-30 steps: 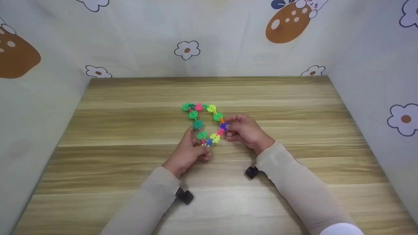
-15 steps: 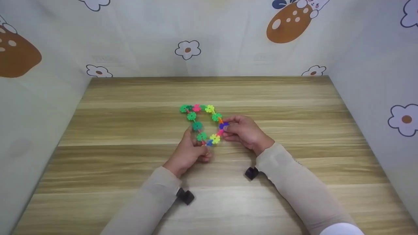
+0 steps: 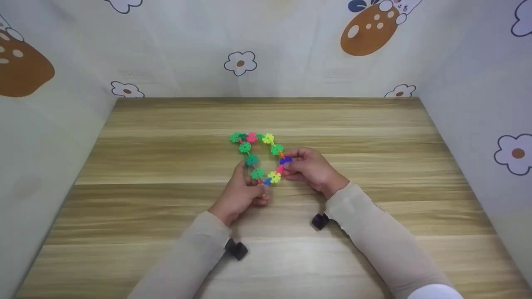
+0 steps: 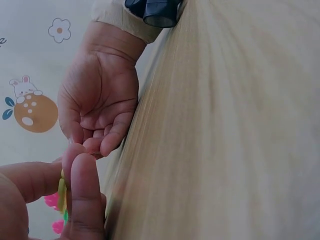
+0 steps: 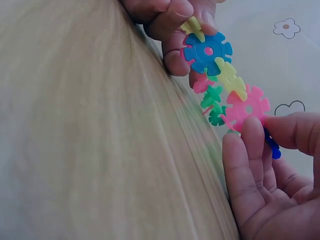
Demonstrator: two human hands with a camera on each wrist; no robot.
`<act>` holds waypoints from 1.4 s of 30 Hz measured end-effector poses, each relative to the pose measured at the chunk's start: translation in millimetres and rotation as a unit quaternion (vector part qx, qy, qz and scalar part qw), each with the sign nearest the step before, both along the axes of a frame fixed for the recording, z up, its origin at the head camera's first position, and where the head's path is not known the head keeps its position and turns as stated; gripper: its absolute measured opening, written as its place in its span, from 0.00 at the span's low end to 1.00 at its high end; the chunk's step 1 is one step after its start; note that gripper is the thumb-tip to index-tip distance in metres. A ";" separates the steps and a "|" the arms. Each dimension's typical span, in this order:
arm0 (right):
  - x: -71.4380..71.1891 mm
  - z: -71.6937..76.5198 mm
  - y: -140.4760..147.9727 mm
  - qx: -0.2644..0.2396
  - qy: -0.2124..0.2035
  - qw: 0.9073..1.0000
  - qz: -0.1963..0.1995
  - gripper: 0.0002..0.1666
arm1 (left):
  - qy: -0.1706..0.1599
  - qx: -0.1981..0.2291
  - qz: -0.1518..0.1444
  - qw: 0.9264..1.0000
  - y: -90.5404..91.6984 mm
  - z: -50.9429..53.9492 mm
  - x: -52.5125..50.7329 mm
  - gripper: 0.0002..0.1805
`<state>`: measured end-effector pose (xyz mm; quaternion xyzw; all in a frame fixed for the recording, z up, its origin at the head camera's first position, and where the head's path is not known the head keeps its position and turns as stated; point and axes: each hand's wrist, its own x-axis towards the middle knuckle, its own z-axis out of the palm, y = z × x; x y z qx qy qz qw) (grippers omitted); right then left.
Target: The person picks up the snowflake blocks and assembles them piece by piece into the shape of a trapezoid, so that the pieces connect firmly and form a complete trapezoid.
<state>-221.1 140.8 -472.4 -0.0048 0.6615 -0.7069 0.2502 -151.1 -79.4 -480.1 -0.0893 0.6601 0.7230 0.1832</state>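
A closed loop of interlocking plastic snowflake discs (image 3: 252,160), in green, yellow, pink, orange and blue, is held up between both hands in the head view. My left hand (image 3: 241,193) pinches its near end between thumb and fingers, beside a blue disc (image 5: 207,51); the pinched piece is mostly hidden. At the loop's right side, my right hand (image 3: 314,168) pinches a dark blue disc (image 3: 285,160). The right wrist view shows a pink disc (image 5: 249,107) against the right fingertips, joined to a pale yellow disc (image 5: 230,80). Several green discs form the left side.
A wood-grain table (image 3: 166,224) lies beneath the hands. Patterned cloth walls (image 3: 191,54) with flowers stand along its back and sides. Dark wrist cameras (image 3: 237,249) stick out from both sleeves, low over the tabletop.
My right fingers have shifted slightly left on the dark blue disc. The loop tilts a little, and its far end moved slightly left and then partly back. Both hands keep their hold.
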 end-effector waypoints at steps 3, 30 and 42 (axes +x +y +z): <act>1.0 0.3 -1.6 0.011 0.006 1.000 -0.001 0.23 | -0.002 -0.002 0.003 1.000 -0.1 0.2 0.0 0.58; -0.6 -1.2 0.1 0.042 0.014 0.999 0.009 0.26 | -0.017 -0.015 -0.002 1.000 1.7 1.5 0.3 0.61; -1.5 -2.8 1.0 0.036 0.005 0.999 0.020 0.21 | -0.008 -0.024 -0.007 1.000 1.5 0.8 1.1 0.56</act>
